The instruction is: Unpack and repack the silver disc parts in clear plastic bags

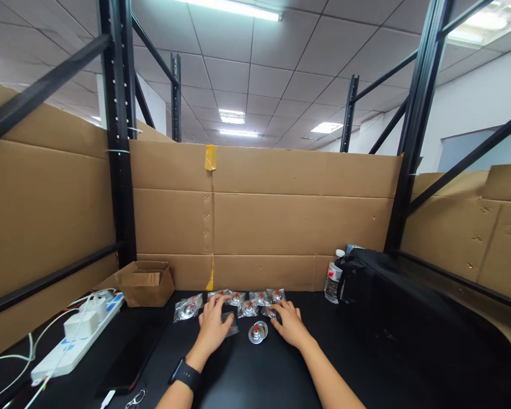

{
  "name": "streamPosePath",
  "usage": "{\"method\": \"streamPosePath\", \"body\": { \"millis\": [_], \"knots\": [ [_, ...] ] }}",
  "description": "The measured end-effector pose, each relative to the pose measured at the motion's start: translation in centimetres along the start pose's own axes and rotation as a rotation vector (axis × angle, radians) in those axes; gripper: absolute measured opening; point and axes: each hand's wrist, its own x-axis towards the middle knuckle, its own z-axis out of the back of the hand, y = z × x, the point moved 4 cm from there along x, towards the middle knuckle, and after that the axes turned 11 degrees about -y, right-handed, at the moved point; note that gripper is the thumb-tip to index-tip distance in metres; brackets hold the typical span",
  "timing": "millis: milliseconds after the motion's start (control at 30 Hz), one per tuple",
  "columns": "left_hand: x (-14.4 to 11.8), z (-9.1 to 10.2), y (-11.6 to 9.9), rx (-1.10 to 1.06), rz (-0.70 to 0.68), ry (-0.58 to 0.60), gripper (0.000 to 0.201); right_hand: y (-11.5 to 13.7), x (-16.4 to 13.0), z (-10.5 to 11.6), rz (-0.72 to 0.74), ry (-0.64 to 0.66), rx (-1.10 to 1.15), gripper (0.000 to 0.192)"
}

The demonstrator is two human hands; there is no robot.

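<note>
My left hand (213,324) lies flat on the black table (247,375), fingers spread over a clear plastic bag (231,326). A black watch is on that wrist. My right hand (289,322) rests palm down with its fingertips on a small bagged part (269,312). Between both hands sits a loose round metal part with a red centre (258,332). Several clear bags with the same metal parts (249,301) lie in a row just beyond my fingers. One more bag (188,307) lies off to the left.
An open cardboard box (147,282) stands at the back left. A white power strip with chargers and cables (79,335) lies on the left. A water bottle (333,276) and a black bag (392,307) are on the right. Cardboard walls (281,221) and black rack posts surround the table.
</note>
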Motion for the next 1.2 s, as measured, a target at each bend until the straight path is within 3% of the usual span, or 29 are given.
{"method": "streamPosePath", "body": {
  "millis": [100, 200, 400, 700, 833, 900, 1000, 1100, 1200],
  "knots": [
    [-0.6, 0.2, -2.3, -0.115, -0.094, 0.023, 0.035, -0.1, 0.0, 0.4, -0.007, -0.034, -0.003, 0.029],
    [-1.7, -0.1, -4.3, -0.171, -0.222, 0.133, 0.028, -0.4, 0.0, 1.3, -0.058, -0.084, 0.054, 0.032],
    [-3.5, -1.5, -5.6, -0.198, -0.317, 0.338, 0.033, -1.9, 0.7, 3.2, -0.152, -0.193, 0.138, 0.023],
    [-3.8, -2.1, -5.9, -0.226, -0.361, 0.379, 0.036, -0.8, 0.8, 6.2, -0.109, -0.441, 0.383, 0.028],
    [-3.6, -1.7, -5.8, -0.269, -0.342, 0.331, 0.038, -0.3, 0.5, 7.9, -0.104, -0.578, 0.566, 0.033],
    [-3.5, -1.5, -5.7, -0.332, -0.275, 0.288, 0.044, 0.1, 0.3, 7.7, -0.118, -0.529, 0.698, 0.033],
    [-3.2, -1.4, -5.7, -0.505, -0.144, 0.272, 0.053, 1.2, 0.0, 6.1, -0.108, -0.334, 0.821, 0.037],
    [-2.8, -1.5, -5.5, -0.642, -0.028, 0.244, 0.056, 2.7, -0.5, 4.0, -0.053, -0.15, 0.798, 0.038],
    [-2.5, -1.7, -5.0, -0.578, -0.005, 0.208, 0.057, 3.6, -1.0, 2.1, -0.009, -0.051, 0.756, 0.036]
  ]
}}
